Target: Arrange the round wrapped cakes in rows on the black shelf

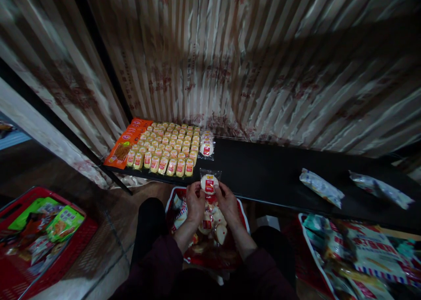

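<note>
item: round white packet (209, 184), clear-wrapped, red label; centre of dial, near the front edge of the black shelf (256, 168). grip: left hand (196, 201) at 7 o'clock, right hand (227, 201) at 5, both grasping its sides. on shelf: yellow packets (167, 146) in rows, 10 o'clock; similar round packets (207, 148), 12; two pale pouches (321, 188), 3. below: red basket (213, 259), 6 o'clock, partly filled.

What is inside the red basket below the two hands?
The red basket holds wrapped whitish rounds. The left hand and right hand cover parts; lower layers cannot be seen.
</note>
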`<move>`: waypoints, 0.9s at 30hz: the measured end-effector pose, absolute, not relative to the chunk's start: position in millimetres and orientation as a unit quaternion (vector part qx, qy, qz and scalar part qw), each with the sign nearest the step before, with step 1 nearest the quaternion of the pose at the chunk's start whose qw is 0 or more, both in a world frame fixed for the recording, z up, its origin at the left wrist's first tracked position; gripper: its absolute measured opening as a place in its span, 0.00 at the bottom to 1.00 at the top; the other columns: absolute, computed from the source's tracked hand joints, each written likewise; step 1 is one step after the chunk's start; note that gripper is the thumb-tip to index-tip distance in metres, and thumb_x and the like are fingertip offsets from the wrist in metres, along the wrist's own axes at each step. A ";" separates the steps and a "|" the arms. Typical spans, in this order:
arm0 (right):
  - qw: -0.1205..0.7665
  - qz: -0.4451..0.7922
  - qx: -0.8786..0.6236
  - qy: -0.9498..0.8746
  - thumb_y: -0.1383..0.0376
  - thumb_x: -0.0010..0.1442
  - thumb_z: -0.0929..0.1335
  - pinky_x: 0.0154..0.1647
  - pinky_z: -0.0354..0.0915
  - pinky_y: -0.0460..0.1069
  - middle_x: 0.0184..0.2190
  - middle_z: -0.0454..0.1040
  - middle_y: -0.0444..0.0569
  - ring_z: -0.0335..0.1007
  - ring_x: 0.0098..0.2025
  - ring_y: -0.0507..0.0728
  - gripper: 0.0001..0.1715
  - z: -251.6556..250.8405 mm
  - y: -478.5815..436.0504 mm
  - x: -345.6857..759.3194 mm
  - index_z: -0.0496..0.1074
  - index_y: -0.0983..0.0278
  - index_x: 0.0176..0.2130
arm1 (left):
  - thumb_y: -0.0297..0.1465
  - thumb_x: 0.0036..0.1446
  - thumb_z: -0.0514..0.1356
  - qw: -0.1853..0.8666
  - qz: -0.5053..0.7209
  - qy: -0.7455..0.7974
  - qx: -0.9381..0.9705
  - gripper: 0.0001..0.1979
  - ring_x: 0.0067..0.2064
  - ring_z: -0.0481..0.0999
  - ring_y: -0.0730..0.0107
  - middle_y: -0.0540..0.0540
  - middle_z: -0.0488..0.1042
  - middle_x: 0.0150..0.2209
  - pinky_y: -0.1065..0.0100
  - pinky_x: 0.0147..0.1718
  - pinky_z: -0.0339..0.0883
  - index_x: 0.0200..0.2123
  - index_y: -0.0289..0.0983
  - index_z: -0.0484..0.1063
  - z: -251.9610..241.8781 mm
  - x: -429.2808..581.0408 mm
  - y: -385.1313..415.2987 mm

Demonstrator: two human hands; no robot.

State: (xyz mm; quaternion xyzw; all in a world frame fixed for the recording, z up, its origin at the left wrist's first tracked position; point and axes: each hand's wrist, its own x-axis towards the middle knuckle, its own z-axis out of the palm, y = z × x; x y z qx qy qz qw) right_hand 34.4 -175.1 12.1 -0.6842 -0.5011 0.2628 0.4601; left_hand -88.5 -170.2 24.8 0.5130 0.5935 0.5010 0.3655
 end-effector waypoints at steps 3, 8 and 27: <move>0.472 0.264 -0.684 -0.488 0.49 0.56 0.62 0.51 0.64 0.57 0.45 0.76 0.55 0.71 0.47 0.61 0.28 11.7 -164.0 37.3 0.71 0.65 0.48 | 0.19 0.50 0.52 0.350 0.495 0.594 0.528 0.15 0.42 0.71 0.68 0.44 0.71 0.38 0.63 0.47 0.65 0.39 0.35 0.71 28.4 -85.6 -161.4; 0.483 0.260 -0.686 -0.478 0.51 0.55 0.63 0.48 0.65 0.56 0.43 0.77 0.54 0.73 0.43 0.60 0.27 6.3 -144.8 43.9 0.69 0.64 0.49 | 0.17 0.49 0.50 0.342 0.485 0.590 0.548 0.19 0.45 0.70 0.67 0.42 0.71 0.41 0.63 0.49 0.64 0.43 0.34 0.70 34.5 -78.6 -148.6; 0.534 0.266 -0.662 -0.453 0.57 0.52 0.63 0.46 0.66 0.56 0.42 0.76 0.53 0.72 0.41 0.59 0.25 -10.2 -80.5 61.3 0.69 0.64 0.48 | 0.19 0.51 0.50 0.278 0.419 0.590 0.631 0.22 0.58 0.65 0.61 0.35 0.66 0.56 0.61 0.59 0.59 0.50 0.31 0.69 39.9 -55.3 -102.2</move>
